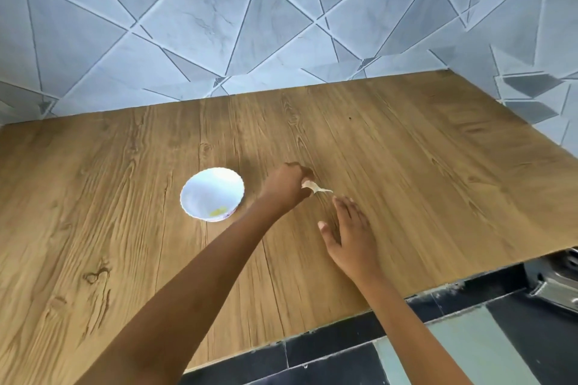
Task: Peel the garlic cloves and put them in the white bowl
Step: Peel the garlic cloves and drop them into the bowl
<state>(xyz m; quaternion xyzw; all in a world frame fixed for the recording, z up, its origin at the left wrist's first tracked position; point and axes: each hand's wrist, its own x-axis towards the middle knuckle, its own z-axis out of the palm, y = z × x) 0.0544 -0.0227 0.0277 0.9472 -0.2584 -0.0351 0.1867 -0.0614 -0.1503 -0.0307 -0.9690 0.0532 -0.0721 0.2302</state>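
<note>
The left hand (286,186) is curling its fingers round a garlic clove (313,186), pinching it low over the tabletop (422,184); I cannot tell whether the clove is touching the wood. A thin wisp of skin is trailing off the clove to the right. The right hand (352,233) is reaching in just nearer, fingers straight and slightly spread, holding nothing. The bowl (200,191) is sitting on the tabletop just left of the left hand, not touching it.
</note>
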